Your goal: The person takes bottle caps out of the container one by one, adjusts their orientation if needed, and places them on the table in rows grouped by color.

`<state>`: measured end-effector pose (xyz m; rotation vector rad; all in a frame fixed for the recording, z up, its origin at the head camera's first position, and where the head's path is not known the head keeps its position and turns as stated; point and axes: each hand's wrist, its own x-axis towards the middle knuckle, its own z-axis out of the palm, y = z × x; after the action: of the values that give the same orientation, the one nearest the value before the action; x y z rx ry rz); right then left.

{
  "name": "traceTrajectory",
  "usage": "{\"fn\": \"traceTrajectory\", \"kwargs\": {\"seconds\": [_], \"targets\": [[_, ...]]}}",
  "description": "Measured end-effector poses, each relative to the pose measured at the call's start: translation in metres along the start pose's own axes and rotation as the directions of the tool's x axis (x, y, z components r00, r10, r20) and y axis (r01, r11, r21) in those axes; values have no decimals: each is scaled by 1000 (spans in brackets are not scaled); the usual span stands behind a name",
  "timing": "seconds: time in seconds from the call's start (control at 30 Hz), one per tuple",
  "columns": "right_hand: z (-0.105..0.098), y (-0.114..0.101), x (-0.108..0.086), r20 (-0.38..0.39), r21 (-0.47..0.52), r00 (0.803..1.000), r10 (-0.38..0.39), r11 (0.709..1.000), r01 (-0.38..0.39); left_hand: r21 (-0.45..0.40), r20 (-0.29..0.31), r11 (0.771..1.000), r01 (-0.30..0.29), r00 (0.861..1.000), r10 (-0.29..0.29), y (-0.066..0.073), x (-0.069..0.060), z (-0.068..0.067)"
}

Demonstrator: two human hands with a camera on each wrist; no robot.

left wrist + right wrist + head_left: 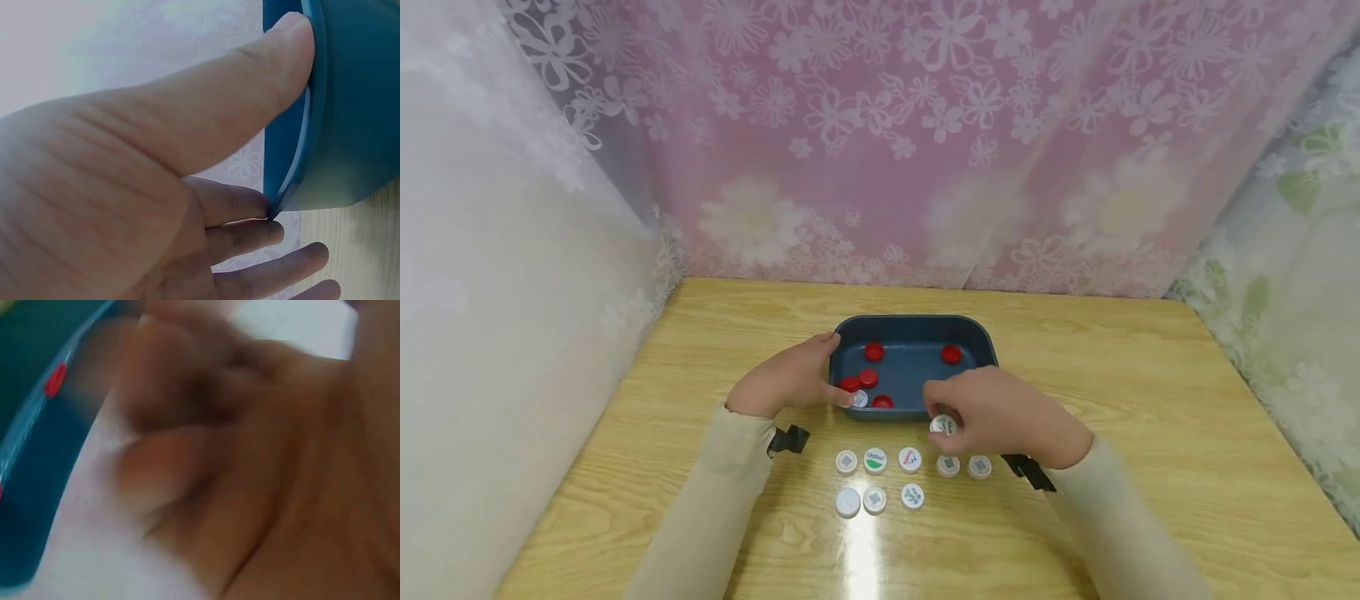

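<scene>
A dark blue rectangular basin (917, 413) sits on the table with several red bottle caps (951, 355) and one clear or white cap (860, 399) inside. My left hand (793, 375) rests against its left end; the thumb (281, 62) lies over the rim, while the other fingers stay straight and spread, one tip touching the rim. By the basin's front right side, my right hand (1000, 412) pinches a white bottle cap (943, 426) with a printed top. Blur in the right wrist view hides the cap there.
Several white bottle caps (875, 460) lie in two rows in front of the basin, some printed on top. The wooden table (715, 333) ends at a pink floral curtain (865, 167) behind, with pale cloth on both sides.
</scene>
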<state>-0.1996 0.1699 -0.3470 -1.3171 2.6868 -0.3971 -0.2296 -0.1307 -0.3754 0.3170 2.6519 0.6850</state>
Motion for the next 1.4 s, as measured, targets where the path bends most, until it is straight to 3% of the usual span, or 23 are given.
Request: {"fn": "traceTrajectory", "kwargs": {"seconds": [0.1, 0.17, 0.23, 0.43, 0.8, 0.93, 1.0, 1.03, 1.1, 1.17, 1.2, 1.27, 1.4], "targets": [[7, -19, -1, 156, -61, 973, 169, 985, -162, 1, -4, 1000, 2, 1000, -2, 1, 0, -3], [14, -29, -1, 208, -109, 945, 251, 966, -233, 3, -3, 1000, 5, 1000, -5, 1, 0, -4], [22, -37, 0, 217, -175, 933, 288, 952, -252, 2, -1, 1000, 6, 1000, -6, 2, 1, -4], [39, -49, 4, 205, -310, 929, 307, 921, -236, 8, -16, 1000, 4, 1000, -4, 4, 1, -6], [49, -53, 10, 202, -347, 924, 325, 906, -243, 3, -13, 1000, 19, 1000, -19, 6, 0, -10], [46, -54, 9, 204, -319, 906, 371, 900, -297, 4, 0, 1000, 18, 1000, -18, 6, 0, -8], [37, -53, 6, 164, -269, 910, 380, 905, -329, 7, 6, 1000, 14, 1000, -14, 6, 0, -7], [31, -51, 4, 122, -234, 922, 367, 914, -333, 10, 9, 1000, 13, 1000, -13, 6, 0, -7], [18, -45, 0, -9, -152, 948, 318, 937, -316, 18, 11, 1000, 8, 1000, -8, 6, 0, -6], [6, -35, -3, -177, -101, 954, 241, 960, -262, 26, 13, 1000, 6, 1000, -7, 5, 0, -6], [2, -29, -4, -258, -80, 945, 202, 970, -230, 28, 14, 1000, 7, 1000, -7, 5, 0, -6], [-3, -19, -3, -393, -21, 907, 149, 985, -171, 25, 16, 1000, 12, 1000, -13, 4, 1, -4], [-1, -8, 1, -567, 83, 819, 85, 996, -45, 17, 19, 1000, 18, 1000, -18, 3, 1, -1]]}}
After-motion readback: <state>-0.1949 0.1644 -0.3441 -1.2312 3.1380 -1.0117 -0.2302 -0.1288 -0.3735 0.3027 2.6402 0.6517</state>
